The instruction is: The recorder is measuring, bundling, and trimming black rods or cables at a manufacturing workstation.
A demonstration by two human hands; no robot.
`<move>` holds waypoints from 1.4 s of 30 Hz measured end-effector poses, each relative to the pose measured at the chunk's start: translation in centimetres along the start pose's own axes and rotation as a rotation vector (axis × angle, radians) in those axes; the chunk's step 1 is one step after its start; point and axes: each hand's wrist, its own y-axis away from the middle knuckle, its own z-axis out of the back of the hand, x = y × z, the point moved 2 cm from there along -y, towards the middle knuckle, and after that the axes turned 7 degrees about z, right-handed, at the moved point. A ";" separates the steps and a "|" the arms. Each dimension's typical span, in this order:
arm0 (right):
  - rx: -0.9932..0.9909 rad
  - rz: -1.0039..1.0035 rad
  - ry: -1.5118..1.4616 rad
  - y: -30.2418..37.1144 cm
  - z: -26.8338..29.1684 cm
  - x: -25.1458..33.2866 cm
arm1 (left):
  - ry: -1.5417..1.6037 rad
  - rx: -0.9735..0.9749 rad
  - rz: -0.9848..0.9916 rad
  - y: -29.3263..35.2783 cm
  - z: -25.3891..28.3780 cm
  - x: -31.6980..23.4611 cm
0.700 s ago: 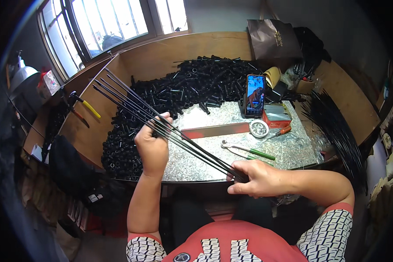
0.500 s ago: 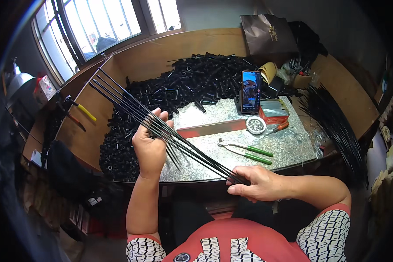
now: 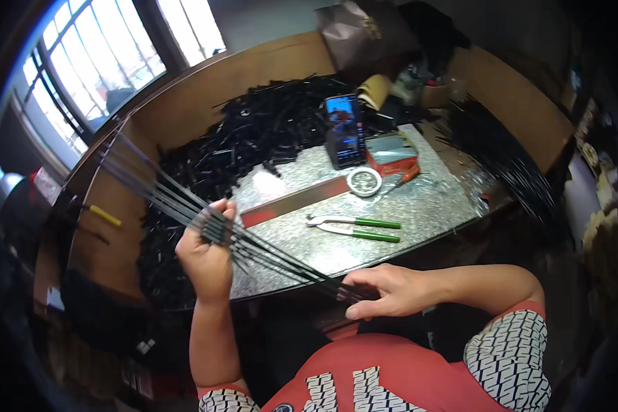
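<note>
Several long, thin black rods (image 3: 281,259) slant across the front of the table, from the upper left down to the lower right. My left hand (image 3: 207,264) is closed around them near their middle, and their far ends fan out beyond it, smeared by motion. At the lower ends, my right hand (image 3: 391,288) grips the same bunch with thumb and fingers just off the table's front edge. Nearest to both hands on the speckled tabletop (image 3: 288,240) lie green-handled pliers (image 3: 374,222), with jaws pointing left.
Black tubular parts (image 3: 254,130) are heaped along the back and left. A phone (image 3: 343,130) stands mid-table beside a red box (image 3: 393,165), a white bowl (image 3: 364,182) and a metal bar (image 3: 295,199). More black rods (image 3: 515,165) lie right. Wooden boards (image 3: 254,74) edge the table.
The view has turned, so the table's contents sit further left and slightly lower. Both hands keep hold of the rods, whose upper ends are now more blurred.
</note>
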 end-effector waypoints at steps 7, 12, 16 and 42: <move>-0.217 0.017 0.005 1.5 2.6 -3.8 | 0.065 0.008 0.050 0.6 2.2 -0.2; -0.967 -0.171 0.368 7.8 12.3 -14.6 | 0.129 0.062 0.086 1.8 1.8 0.0; -1.250 -0.461 0.986 17.0 20.0 -21.5 | 0.137 0.084 0.054 2.6 1.0 -0.5; -0.945 -0.874 1.829 18.3 20.7 -4.1 | 0.145 0.095 -0.021 3.5 0.9 -2.3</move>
